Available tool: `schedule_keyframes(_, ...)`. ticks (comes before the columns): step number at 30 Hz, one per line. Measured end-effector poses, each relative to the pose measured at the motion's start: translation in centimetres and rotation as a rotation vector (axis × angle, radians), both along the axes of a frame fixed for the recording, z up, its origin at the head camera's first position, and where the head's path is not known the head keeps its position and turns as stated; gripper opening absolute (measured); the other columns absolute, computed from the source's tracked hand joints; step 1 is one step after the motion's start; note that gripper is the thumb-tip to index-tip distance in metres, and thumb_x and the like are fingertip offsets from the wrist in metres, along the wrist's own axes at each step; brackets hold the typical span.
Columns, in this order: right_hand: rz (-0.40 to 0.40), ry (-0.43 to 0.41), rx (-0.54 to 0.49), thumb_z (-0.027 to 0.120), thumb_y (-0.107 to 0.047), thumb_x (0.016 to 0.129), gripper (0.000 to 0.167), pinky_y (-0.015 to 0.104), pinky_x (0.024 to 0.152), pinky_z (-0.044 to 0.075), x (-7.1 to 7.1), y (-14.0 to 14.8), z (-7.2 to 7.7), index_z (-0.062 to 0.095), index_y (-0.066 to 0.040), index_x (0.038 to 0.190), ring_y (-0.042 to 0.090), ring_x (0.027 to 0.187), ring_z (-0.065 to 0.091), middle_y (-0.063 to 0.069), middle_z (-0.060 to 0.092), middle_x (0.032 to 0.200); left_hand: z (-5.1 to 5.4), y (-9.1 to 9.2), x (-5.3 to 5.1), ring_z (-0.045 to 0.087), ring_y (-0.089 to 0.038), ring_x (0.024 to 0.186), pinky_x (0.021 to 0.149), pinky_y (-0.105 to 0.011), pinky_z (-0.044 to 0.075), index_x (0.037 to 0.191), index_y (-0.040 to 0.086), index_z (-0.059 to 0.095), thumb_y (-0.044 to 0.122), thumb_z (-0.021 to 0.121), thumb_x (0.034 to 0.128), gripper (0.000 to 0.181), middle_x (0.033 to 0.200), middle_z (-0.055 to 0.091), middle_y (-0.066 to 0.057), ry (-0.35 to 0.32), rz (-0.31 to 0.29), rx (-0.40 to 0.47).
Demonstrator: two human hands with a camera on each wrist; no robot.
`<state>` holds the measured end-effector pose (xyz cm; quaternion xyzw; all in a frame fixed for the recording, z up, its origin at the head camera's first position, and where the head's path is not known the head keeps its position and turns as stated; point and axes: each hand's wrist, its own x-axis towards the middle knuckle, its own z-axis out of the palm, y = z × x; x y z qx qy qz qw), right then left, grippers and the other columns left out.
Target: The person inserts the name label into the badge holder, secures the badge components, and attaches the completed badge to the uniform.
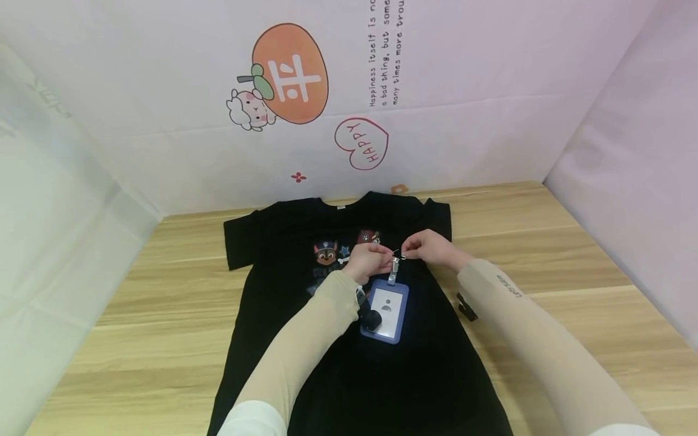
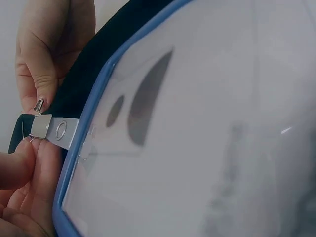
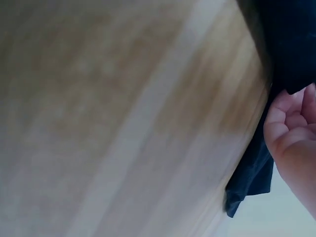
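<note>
A blue-framed badge holder with a white insert lies on the chest of a black T-shirt. From its top runs a clear snap strap to a metal clip with a thin pin. My left hand pinches at the pin side of the clip, its thumb and fingertips together. Opposite, my right hand pinches a small metal end piece of the clip close to the shirt cloth. Whether cloth is also between the right fingertips is hidden.
The shirt is spread on a wood-grain table, cartoon dog print facing up. A printed white cloth hangs behind, with white sheets at both sides. A black strap end shows beside the right sleeve.
</note>
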<state>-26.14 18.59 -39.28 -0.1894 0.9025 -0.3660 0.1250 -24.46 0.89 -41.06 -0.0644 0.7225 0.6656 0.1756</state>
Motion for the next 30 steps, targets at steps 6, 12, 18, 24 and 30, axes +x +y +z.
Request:
schedule_keyframes(6, -0.004, -0.064, -0.005, 0.060, -0.003, 0.089, 0.011, 0.032, 0.078, 0.041, -0.30, -0.11, -0.07, 0.069, 0.002, 0.093, 0.022, 0.085, 0.052, 0.007, 0.067, 0.087, -0.50, 0.10, -0.24, 0.068, -0.013, 0.072, 0.073, -0.028, 0.057, 0.094, -0.004, 0.067, -0.001, 0.060, 0.0891, 0.009, 0.084, 0.070, -0.011, 0.006, 0.004, -0.014)
schedule_keyframes(12, 0.009, -0.066, 0.016, 0.063, -0.002, 0.087, 0.011, 0.029, 0.075, 0.042, -0.42, -0.45, -0.02, 0.070, 0.004, 0.094, 0.017, 0.078, 0.051, 0.004, 0.066, 0.082, -0.29, 0.26, -0.03, 0.064, -0.008, 0.064, 0.068, -0.026, 0.057, 0.092, -0.005, 0.067, -0.002, 0.060, 0.0888, 0.009, 0.076, 0.066, -0.007, 0.030, 0.012, -0.042)
schedule_keyframes(18, 0.039, -0.062, 0.020, 0.062, 0.001, 0.086, 0.008, 0.025, 0.065, 0.040, -0.36, -0.85, -0.09, 0.070, 0.003, 0.087, 0.014, 0.068, 0.048, -0.001, 0.062, 0.071, -0.14, 0.28, 0.25, 0.062, -0.007, 0.062, 0.068, -0.025, 0.057, 0.089, -0.004, 0.067, -0.001, 0.061, 0.0887, 0.007, 0.073, 0.064, -0.005, 0.030, -0.007, -0.060)
schedule_keyframes(24, 0.018, -0.075, 0.009, 0.062, -0.004, 0.089, 0.011, 0.035, 0.080, 0.044, -0.16, -0.85, 0.18, 0.070, 0.002, 0.093, 0.020, 0.082, 0.052, 0.007, 0.067, 0.084, -0.22, -0.02, 0.21, 0.063, -0.009, 0.065, 0.070, -0.026, 0.057, 0.094, -0.005, 0.066, 0.000, 0.060, 0.0895, 0.009, 0.076, 0.064, -0.006, 0.030, 0.009, -0.017)
schedule_keyframes(30, -0.013, -0.101, -0.031, 0.060, -0.007, 0.090, 0.013, 0.034, 0.080, 0.042, -0.02, -0.17, 0.20, 0.068, 0.002, 0.097, 0.021, 0.088, 0.051, 0.010, 0.066, 0.094, -0.49, -0.12, -0.05, 0.067, -0.013, 0.073, 0.074, -0.027, 0.057, 0.099, -0.005, 0.065, -0.001, 0.059, 0.0905, 0.012, 0.081, 0.065, -0.008, 0.022, 0.021, 0.030)
